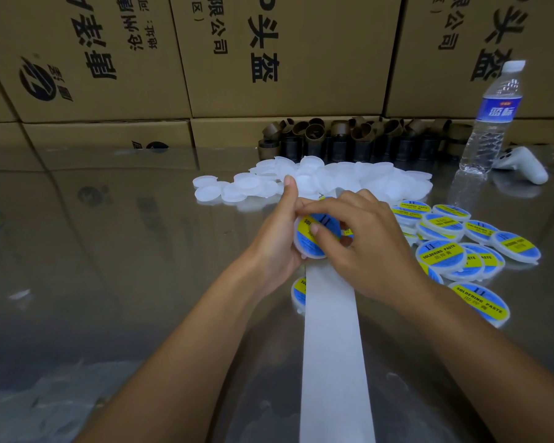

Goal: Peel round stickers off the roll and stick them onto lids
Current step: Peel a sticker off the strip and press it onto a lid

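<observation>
Table (pixel 109 251): glossy, mirror-like.
Blank lids (pixel 333 177): lay heaped toward the back.
Labelled lids (pixel 461 241): lay scattered just right of the blank lids, nearer.
Backing strip (pixel 333 346): ran nearward from the blank lids.
Tube cores (pixel 349 139): stood behind the blank lids.
Water bottle (pixel 490 123): stood upright, right of the blank lids.
Controller (pixel 522 164): lay farther right.

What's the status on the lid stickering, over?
Left hand holds lid. Right hand curls over it, fingertip pressing sticker down. Backing strip runs beneath both hands; nothing blocking.
</observation>
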Demonstrator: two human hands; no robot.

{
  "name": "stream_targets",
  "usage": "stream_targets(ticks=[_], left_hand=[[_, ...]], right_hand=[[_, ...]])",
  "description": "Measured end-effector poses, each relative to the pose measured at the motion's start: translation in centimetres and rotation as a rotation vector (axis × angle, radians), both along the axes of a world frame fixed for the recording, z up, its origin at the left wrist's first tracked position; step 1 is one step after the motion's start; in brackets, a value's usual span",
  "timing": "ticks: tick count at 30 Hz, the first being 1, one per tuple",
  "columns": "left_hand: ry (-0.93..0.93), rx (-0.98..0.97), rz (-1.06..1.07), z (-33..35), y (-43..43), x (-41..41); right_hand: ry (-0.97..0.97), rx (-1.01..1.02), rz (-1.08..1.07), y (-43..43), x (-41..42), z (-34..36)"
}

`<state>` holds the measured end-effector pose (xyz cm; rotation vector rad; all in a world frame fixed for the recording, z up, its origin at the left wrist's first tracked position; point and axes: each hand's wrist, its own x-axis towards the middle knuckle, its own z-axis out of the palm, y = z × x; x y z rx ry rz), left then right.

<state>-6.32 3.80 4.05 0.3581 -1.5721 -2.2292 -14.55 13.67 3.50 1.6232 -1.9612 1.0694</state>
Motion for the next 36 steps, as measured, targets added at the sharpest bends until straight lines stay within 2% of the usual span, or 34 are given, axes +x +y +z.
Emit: stream_targets(ticks=[7, 11, 22, 28, 31, 36], left_hand=[[-0.026, -0.024, -0.012, 0.43, 0.31, 0.08], [-0.006, -0.019, 0.027, 0.42, 0.52, -0.05], [0.034, 0.044, 0.062, 0.55, 0.58, -0.14], [0.0, -0.027, 0.059, 0.41, 0.48, -0.19], [0.016, -0.121, 0.08, 0.21, 0.5, -0.22], [0.123, -0.196, 0.116, -0.02, 0.71, -0.17]], right_hand=[[-0.109, -0.112, 0.024, -0.06, 0.5, -0.01], [-0.26, -0.145, 0.027, 0.1, 0.28, 0.28], [-0.194, -0.193, -0.024, 0.01, 0.92, 0.33], [-0.216, -0.21, -0.021, -0.13, 0.42, -0.02], [-0.243, -0.234, -0.052, -0.22, 0.23, -0.17], [-0.43, -0.233, -0.039, -0.38, 0.21, -0.09]])
